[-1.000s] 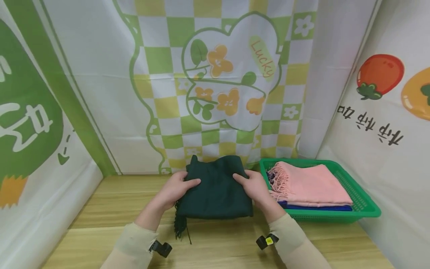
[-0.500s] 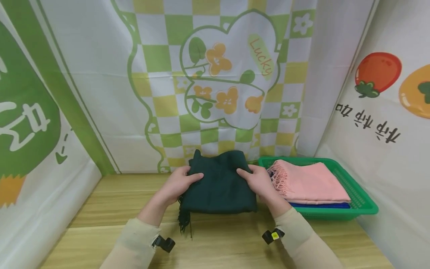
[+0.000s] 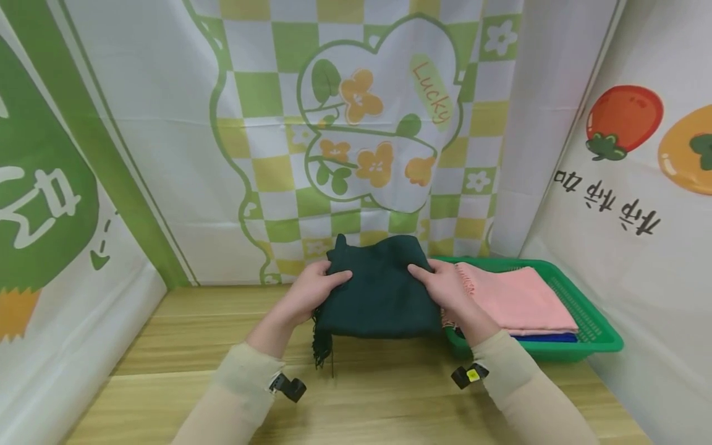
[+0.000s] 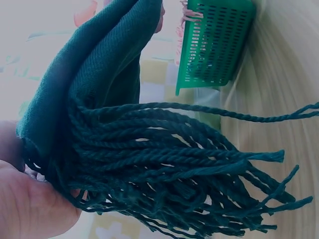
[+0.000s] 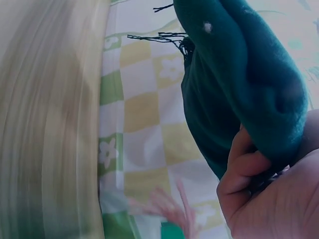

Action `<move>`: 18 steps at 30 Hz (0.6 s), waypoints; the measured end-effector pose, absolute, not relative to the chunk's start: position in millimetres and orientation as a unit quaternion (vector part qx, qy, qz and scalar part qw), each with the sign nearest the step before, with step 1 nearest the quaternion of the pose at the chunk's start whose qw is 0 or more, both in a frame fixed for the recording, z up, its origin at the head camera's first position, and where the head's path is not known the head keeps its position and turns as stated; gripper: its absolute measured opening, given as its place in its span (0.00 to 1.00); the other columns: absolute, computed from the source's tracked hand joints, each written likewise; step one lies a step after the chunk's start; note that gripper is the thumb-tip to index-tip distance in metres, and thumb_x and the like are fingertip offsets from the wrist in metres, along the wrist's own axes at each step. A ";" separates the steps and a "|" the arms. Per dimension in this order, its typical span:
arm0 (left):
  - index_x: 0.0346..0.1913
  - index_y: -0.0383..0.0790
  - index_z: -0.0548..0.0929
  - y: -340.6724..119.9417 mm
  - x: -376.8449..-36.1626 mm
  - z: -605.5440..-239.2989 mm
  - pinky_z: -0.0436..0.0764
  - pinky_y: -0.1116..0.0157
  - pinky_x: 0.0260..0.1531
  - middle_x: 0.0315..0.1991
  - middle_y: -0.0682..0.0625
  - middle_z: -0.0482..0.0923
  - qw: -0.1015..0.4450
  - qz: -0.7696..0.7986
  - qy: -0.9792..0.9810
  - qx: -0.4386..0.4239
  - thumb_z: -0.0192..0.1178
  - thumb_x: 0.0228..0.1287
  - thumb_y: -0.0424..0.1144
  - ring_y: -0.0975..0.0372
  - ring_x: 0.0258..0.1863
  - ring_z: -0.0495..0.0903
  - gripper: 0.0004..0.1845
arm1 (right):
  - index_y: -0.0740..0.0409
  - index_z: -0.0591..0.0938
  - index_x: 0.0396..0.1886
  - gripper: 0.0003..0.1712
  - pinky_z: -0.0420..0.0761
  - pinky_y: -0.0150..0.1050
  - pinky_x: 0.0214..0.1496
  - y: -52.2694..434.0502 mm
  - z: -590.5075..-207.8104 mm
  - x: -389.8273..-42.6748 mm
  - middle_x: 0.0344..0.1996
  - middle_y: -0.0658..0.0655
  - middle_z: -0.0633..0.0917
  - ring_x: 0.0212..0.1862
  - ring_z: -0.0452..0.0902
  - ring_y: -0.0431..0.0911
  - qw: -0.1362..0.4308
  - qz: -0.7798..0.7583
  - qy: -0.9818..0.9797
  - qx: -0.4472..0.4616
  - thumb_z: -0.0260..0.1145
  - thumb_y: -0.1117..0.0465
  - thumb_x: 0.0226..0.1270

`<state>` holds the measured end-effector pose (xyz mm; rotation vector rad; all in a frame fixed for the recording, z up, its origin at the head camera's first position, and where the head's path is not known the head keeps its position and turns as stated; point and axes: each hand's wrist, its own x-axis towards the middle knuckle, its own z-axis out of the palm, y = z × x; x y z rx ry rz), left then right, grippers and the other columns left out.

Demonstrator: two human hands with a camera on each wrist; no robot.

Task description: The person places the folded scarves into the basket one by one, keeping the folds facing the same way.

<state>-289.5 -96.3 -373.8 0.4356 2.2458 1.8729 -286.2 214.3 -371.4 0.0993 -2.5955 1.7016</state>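
Observation:
A dark green folded scarf [image 3: 381, 290] is held up above the table between both hands. My left hand [image 3: 309, 292] grips its left side, thumb on top and fingers underneath. On the opposite side my right hand [image 3: 445, 285] pinches the edge the same way. In the left wrist view the scarf's twisted fringe [image 4: 174, 164] hangs down beside the left hand [image 4: 35, 204]. The right wrist view shows the curled fingers of the right hand [image 5: 269, 194] under the folded cloth [image 5: 239, 84].
To the right stands a green plastic basket [image 3: 603, 337] with a folded pink scarf [image 3: 523, 300] lying over a blue cloth [image 3: 547, 338]. The right forearm overlaps the basket's left end. Behind the wooden table [image 3: 183, 346] hangs a checkered curtain [image 3: 267, 167].
Both hands have lifted the green scarf and carried it to the right, closer to the basket. The grip looks the same throughout.

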 end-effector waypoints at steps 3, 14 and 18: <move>0.69 0.29 0.79 -89.4 -290.7 -371.0 0.89 0.59 0.46 0.54 0.40 0.85 0.098 0.637 0.751 0.142 0.63 0.86 0.46 0.57 0.45 0.88 0.25 | 0.58 0.87 0.67 0.30 0.88 0.48 0.54 221.4 -368.3 -286.8 0.54 0.60 0.90 0.53 0.88 0.53 0.010 0.549 -0.836 0.023 0.68 0.40 0.84; 0.85 0.25 0.62 -63.6 -293.3 -365.5 0.83 0.49 0.66 0.77 0.34 0.73 0.102 0.638 0.750 0.143 0.61 0.87 0.45 0.45 0.69 0.81 0.38 | 0.57 0.87 0.69 0.32 0.87 0.44 0.53 246.0 -361.9 -286.2 0.58 0.61 0.89 0.55 0.86 0.54 0.003 0.559 -0.829 0.000 0.69 0.37 0.82; 0.86 0.24 0.57 -53.6 -295.1 -366.5 0.76 0.44 0.74 0.82 0.32 0.65 0.101 0.642 0.747 0.143 0.60 0.88 0.45 0.41 0.78 0.73 0.40 | 0.58 0.86 0.70 0.33 0.88 0.45 0.54 254.8 -359.6 -286.3 0.58 0.62 0.89 0.55 0.87 0.53 0.003 0.559 -0.829 0.000 0.69 0.37 0.82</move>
